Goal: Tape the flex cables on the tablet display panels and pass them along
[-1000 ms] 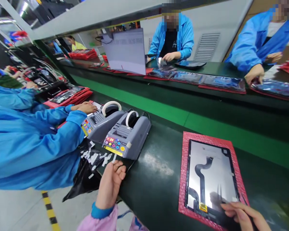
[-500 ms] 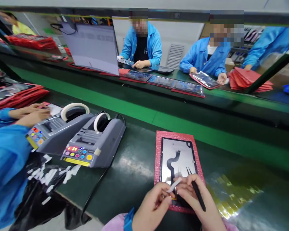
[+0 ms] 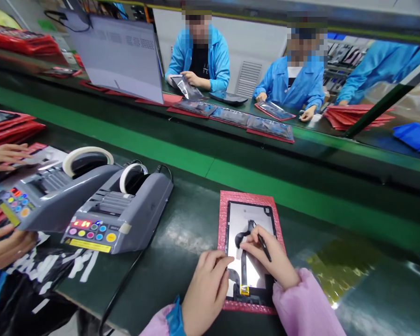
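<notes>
A tablet screen panel (image 3: 257, 270) with a silvery back and black frame lies on a pink bubble-wrap sheet (image 3: 280, 207) before me. Down its middle runs a black flex cable (image 3: 244, 266), ending in a yellow patch near the bottom. My right hand (image 3: 268, 256) is over the panel, its fingertips pinching a short strip of white tape (image 3: 239, 253) at the cable. Black tweezers (image 3: 265, 246) are tucked in that same hand. My left hand (image 3: 208, 284) rests at the panel's left edge with fingers stretched out, holding nothing visible.
Two grey tape dispensers (image 3: 122, 210) (image 3: 56, 191) stand to the left, a power cord (image 3: 121, 284) trailing from one. Cut tape pieces (image 3: 49, 266) lie beside a co-worker's hand (image 3: 10, 245). Yellow transparent film (image 3: 336, 270) lies right. Co-workers handle panels across the green strip.
My right hand has moved forward and left, bringing the white tape strip down to the cable. My left hand has let go of the strip and moved to the panel's left edge.
</notes>
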Demonstrator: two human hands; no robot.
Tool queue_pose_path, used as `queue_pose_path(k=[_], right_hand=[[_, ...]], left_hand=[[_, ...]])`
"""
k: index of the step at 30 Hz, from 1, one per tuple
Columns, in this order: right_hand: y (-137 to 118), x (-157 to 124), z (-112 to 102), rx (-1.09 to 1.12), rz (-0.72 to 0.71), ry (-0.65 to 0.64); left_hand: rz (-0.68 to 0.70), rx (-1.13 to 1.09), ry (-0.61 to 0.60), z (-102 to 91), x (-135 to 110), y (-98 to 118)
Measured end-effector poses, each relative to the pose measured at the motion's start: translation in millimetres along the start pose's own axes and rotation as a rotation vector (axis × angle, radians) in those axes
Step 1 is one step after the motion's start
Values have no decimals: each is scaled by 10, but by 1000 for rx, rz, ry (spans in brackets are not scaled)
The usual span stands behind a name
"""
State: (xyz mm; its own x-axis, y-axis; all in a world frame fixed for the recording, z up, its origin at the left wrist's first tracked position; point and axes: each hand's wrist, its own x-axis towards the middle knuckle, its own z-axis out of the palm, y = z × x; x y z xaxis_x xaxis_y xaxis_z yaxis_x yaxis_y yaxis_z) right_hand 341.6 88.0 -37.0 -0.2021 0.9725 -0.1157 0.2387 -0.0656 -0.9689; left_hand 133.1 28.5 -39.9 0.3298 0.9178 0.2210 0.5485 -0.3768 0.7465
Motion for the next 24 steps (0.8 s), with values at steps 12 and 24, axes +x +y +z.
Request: queue_pose_path(k=[12,24], right_hand=[[64,143,44,-146,-29,10],[119,244,160,-286,9,297]], left_hand=[[117,504,-38,154,22,-111],[113,554,-69,184,13,-146]])
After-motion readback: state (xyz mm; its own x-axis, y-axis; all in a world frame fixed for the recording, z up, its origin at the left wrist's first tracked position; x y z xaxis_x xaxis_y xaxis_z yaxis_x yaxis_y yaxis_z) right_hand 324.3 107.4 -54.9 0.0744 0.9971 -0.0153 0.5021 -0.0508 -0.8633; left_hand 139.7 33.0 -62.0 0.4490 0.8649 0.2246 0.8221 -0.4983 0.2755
